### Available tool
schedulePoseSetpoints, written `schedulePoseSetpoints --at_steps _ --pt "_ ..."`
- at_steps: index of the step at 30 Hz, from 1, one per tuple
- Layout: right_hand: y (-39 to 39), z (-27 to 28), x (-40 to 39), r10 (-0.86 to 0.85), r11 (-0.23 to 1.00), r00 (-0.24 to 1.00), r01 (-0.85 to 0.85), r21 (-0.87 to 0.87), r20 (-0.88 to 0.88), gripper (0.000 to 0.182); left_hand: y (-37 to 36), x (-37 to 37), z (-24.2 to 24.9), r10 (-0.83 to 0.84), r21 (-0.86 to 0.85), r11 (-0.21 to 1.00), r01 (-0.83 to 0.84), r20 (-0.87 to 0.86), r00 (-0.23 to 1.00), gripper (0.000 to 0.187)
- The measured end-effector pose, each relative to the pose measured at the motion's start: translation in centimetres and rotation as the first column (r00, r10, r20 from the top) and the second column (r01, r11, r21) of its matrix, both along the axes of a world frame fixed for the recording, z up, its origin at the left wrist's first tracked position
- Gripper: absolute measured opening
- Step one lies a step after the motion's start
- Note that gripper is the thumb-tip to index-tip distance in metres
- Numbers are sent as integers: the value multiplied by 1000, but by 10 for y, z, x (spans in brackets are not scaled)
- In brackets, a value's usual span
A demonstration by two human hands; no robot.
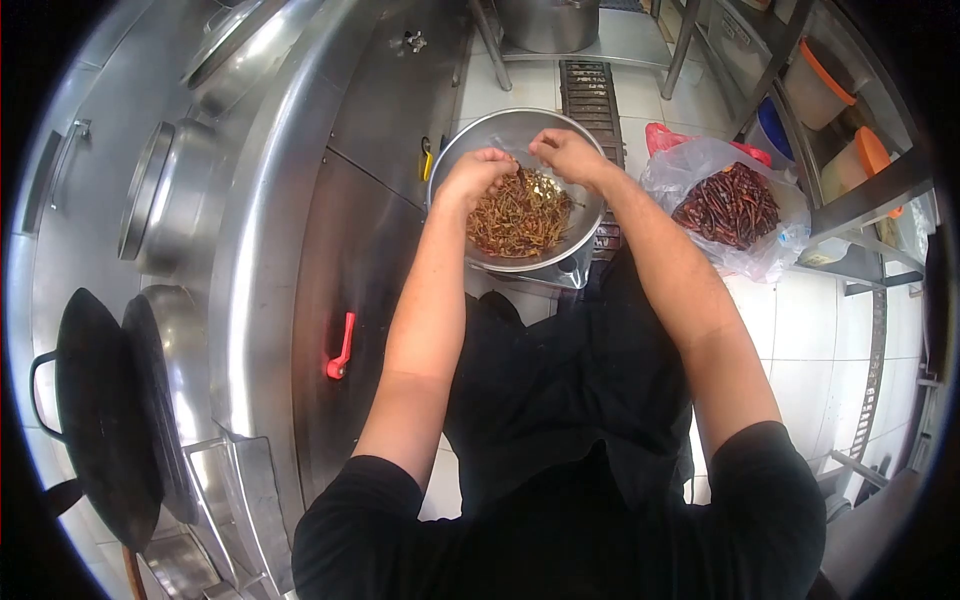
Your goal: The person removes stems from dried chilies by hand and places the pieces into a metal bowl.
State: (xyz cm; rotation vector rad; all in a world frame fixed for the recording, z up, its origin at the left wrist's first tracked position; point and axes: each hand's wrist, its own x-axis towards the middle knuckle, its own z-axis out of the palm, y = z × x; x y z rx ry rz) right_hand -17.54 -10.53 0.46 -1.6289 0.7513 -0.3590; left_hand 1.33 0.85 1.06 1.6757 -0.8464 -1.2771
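A wide metal bowl (517,265) holds a heap of thin brownish-green stems (520,222), with a few pale bits near its right side. Over the bowl's upper left, my left hand (480,173) has its fingers pinched on a small dark red dried chili (517,171). My right hand (568,155) is over the upper right of the bowl with its fingers curled together; what they hold, if anything, is too small to make out. To the right on the floor, an open clear plastic bag (667,180) contains many dark red dried chilies (728,206).
A steel counter (240,300) with a red lever (341,350) runs along the left, a black wok (105,420) beyond it. A metal rack (860,205) with orange-rimmed tubs stands at the right. A large pot (550,28) sits at the top, near a floor drain grate (588,90).
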Motion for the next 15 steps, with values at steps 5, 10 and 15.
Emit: schedulePoseSetpoints --at_steps 5,10,15 --pt "10 -10 8 129 922 992 -123 -367 -9 28 -2 5 -7 34 -66 996 -51 -244 969 15" --pt "10 -7 7 124 872 985 -165 -462 -117 32 0 -5 6 43 -67 996 -61 -243 969 17" --pt "17 -7 4 98 825 977 -185 -533 -188 32 -5 -9 -3 32 -145 989 -22 73 997 12"
